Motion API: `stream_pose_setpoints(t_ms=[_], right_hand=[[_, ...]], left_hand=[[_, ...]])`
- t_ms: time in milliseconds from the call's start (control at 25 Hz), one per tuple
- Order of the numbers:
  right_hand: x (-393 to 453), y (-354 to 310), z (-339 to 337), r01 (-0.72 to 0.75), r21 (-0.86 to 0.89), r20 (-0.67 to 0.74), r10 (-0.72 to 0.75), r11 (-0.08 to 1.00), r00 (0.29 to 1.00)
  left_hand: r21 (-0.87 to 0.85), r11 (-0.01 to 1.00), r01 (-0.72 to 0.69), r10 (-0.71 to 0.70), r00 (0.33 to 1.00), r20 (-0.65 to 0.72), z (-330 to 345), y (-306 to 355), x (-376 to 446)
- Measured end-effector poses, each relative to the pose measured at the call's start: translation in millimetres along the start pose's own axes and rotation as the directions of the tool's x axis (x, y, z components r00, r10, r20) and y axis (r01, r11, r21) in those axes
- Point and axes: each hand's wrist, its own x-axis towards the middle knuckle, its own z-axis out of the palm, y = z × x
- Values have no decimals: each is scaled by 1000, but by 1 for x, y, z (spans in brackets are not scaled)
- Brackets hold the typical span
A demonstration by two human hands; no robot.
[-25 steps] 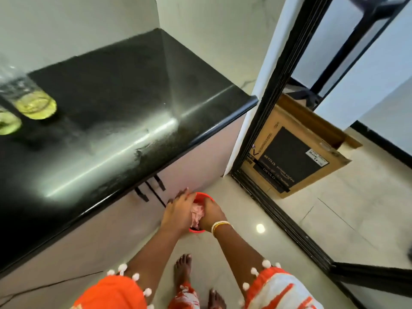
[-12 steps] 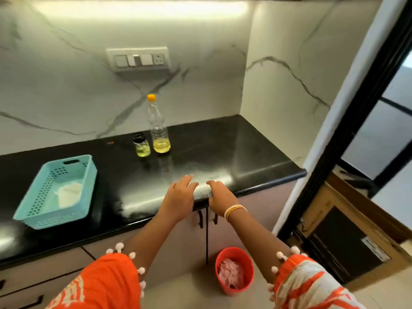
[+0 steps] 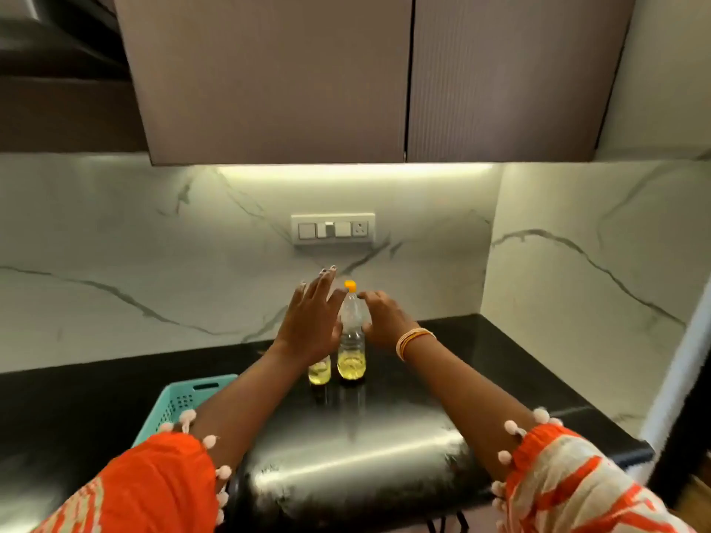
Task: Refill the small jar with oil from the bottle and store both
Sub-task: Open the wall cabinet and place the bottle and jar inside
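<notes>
A clear plastic bottle with an orange cap stands upright on the black counter, a little yellow oil in its bottom. Just left of it stands the small jar with yellow oil; its top is hidden behind my left wrist. My left hand is raised just left of the bottle, fingers straight and spread, holding nothing. My right hand hovers at the bottle's right side with fingers loosely bent, not closed round it. Whether either hand touches the bottle cannot be told.
A turquoise slotted basket sits on the counter to the left, partly behind my left sleeve. Closed wall cupboards hang overhead. A switch plate is on the marble wall behind the bottle. The counter ends at the right by a dark door frame.
My hands have left the red bin on the floor, passed the counter's front edge and now reach either side of the bottle. The view has tilted up from floor to wall.
</notes>
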Motion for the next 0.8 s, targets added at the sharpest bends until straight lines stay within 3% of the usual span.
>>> stream_pose_setpoints(t_ms=[160, 320, 600, 800], right_hand=[[67, -32, -53, 80, -38, -162, -85, 996, 983], [114, -51, -113, 151, -86, -320, -171, 985, 932], [180, -44, -177, 242, -231, -595, -333, 943, 731], [212, -28, -191, 247, -252, -668, -353, 936, 655]], left_hand=[[176, 981, -77, 105, 983, -154, -40, -45, 65], [329, 943, -45, 134, 958, -253, -73, -70, 139], [404, 914, -20, 138, 954, -264, -77, -92, 226], [455, 891, 15, 111, 962, -249, -63, -101, 249]])
